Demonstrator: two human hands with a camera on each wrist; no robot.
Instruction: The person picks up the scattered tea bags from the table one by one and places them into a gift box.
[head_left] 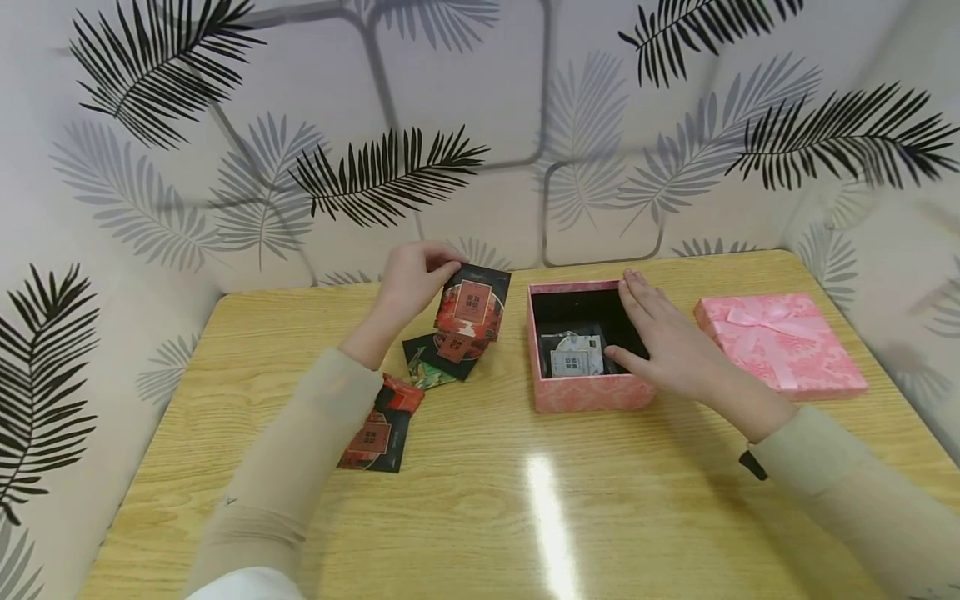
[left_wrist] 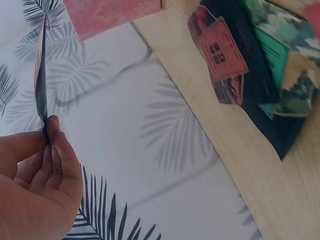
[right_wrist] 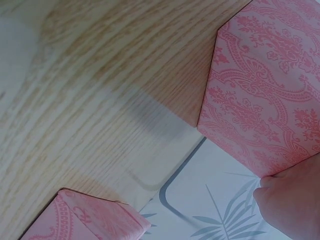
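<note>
My left hand (head_left: 417, 279) pinches a black packet with a red label (head_left: 472, 304) by its upper left corner. The left wrist view shows that packet edge-on between thumb and fingers. Just below it on the table, another red-labelled packet (left_wrist: 225, 55) overlaps a green one (left_wrist: 272, 65). To the right stands a pink patterned box (head_left: 592, 394) with a black inside. A packet with a pale label (head_left: 573, 358) lies in it. My right hand (head_left: 667, 346) rests along the box's right rim, fingers extended and thumb over the opening.
A pink lid with a ribbon bow (head_left: 787, 346) lies right of the box. More black and red packets (head_left: 382, 429) lie beside my left forearm. A small black object (head_left: 753, 465) is partly under my right wrist. Leaf-patterned wall covering (head_left: 465, 200) rises behind the table.
</note>
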